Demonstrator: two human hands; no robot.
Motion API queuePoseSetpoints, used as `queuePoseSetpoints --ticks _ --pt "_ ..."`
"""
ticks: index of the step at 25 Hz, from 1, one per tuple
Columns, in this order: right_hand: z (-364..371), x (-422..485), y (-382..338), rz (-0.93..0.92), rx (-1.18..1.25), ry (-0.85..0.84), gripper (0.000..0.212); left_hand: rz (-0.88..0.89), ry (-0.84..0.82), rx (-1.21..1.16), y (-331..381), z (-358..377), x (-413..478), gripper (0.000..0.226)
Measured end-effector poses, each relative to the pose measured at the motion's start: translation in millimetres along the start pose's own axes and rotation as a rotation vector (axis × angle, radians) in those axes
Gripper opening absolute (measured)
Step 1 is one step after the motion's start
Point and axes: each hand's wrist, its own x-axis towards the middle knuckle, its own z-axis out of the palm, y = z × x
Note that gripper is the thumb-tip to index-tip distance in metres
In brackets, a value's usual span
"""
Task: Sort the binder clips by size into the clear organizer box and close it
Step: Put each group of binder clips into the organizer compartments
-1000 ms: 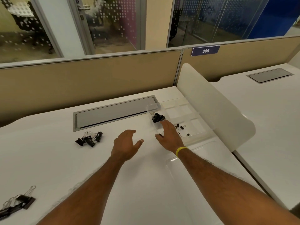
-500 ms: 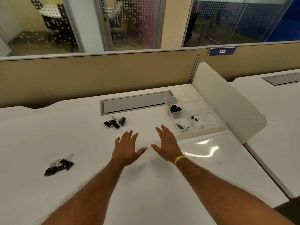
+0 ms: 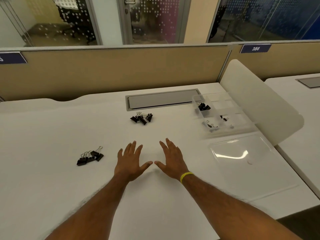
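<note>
Both hands lie palm-down with fingers straight and spread over the white desk (image 3: 52,179), holding nothing: the left hand (image 3: 129,163) and the right hand (image 3: 170,161), thumbs pointing toward each other and nearly meeting. A yellow band (image 3: 186,176) circles the right wrist.

At nine o'clock from the left hand sits a loose cluster of black metal binder clips with silver wire handles (image 3: 90,156), well apart from the fingers. A second pile of black binder clips (image 3: 142,117) lies at twelve o'clock from the hands, just in front of the grey rectangular cable hatch (image 3: 162,99) set into the desk.

At two o'clock from the right hand stands the clear plastic organizer box (image 3: 242,126), open, with its transparent lid (image 3: 245,163) laid flat on the desk toward the person. Its far left compartment holds several black clips (image 3: 204,107); a near left compartment holds a few smaller clips (image 3: 210,125), and tiny clips (image 3: 224,119) lie in a compartment further right.
</note>
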Motion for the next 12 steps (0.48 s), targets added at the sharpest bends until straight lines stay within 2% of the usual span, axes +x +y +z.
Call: queuePoseSetpoints --ticks 12 --pt "20 60 -11 -0.013 0.026 -0.061 0.086 -0.075 -0.043 -0.01 -46 5 37 0.1"
